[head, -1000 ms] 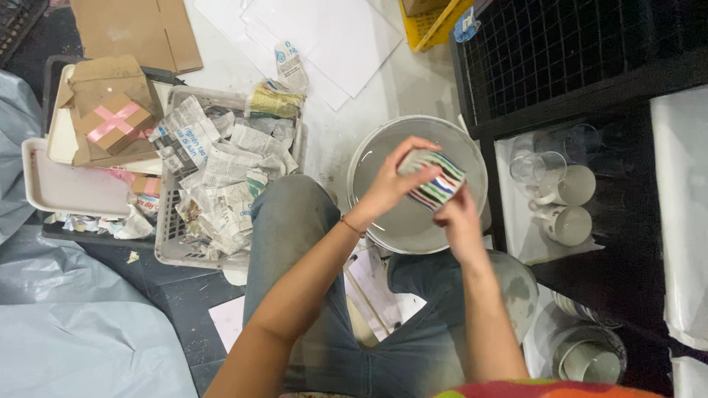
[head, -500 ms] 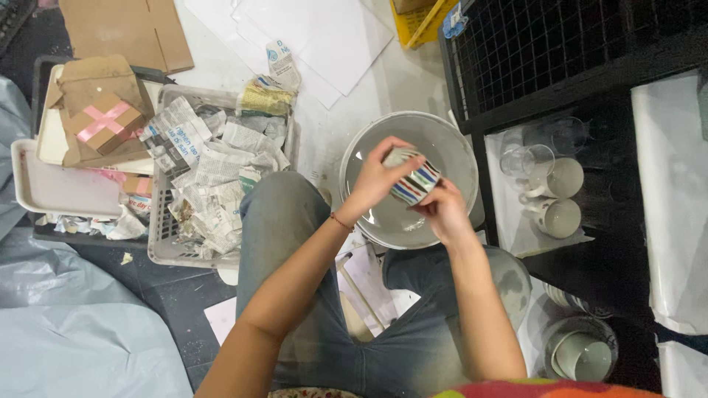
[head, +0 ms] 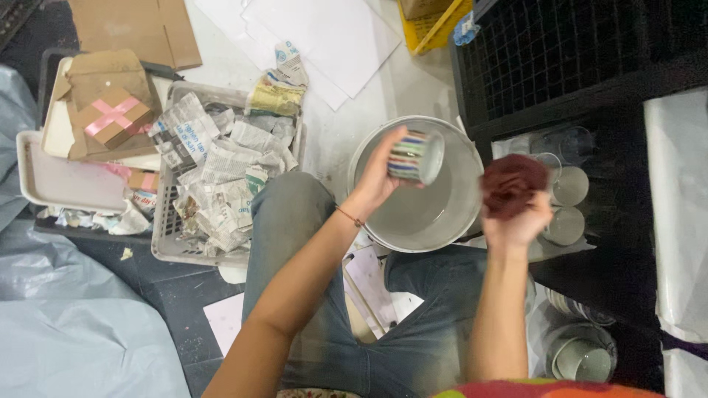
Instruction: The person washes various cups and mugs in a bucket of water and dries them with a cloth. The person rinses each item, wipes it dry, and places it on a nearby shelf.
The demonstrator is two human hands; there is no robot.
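Far left, a white tray (head: pixel 51 184), a small cardboard box (head: pixel 112 118) crossed with pink tape resting just above it. Beside that, a grey basket (head: pixel 168 247) stuffed with crumpled newspaper (head: pixel 221 177). Flat cardboard (head: pixel 133 29) and white paper sheets (head: pixel 324 37) along the top. Upper right, a black crate (head: pixel 560 51), a yellow crate (head: pixel 435 18) just left of it. Pale cups (head: pixel 568 206) on the right, more crockery (head: pixel 582 354) lower down. Blue-grey plastic sheeting (head: pixel 66 332) bottom left.

Open air above white basin (head: pixel 450 221), hands move freely there. Left blocked by newspaper-stuffed basket (head: pixel 166 247); right crowded by glasses (head: pixel 568 184) and black crate (head: pixel 560 59). Knees close off near side.
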